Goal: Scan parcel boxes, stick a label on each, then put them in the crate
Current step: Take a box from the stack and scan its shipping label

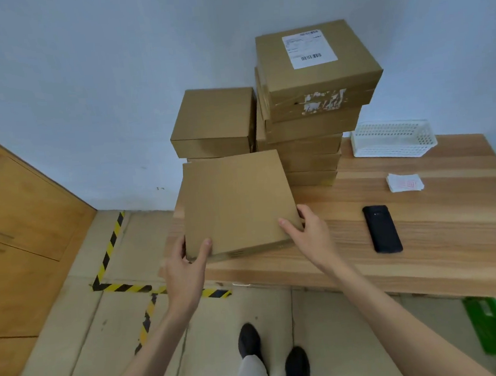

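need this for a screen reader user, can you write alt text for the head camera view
Both hands hold a plain brown parcel box at its near corners, left hand and right hand, over the edge of a wooden table. Behind it stand stacked boxes, the top one labelled; a black scanner, paper labels and a white basket lie to the right.

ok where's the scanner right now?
Head view: the black scanner lies flat on the wooden table, right of the box held in both hands, in front of the label stack.
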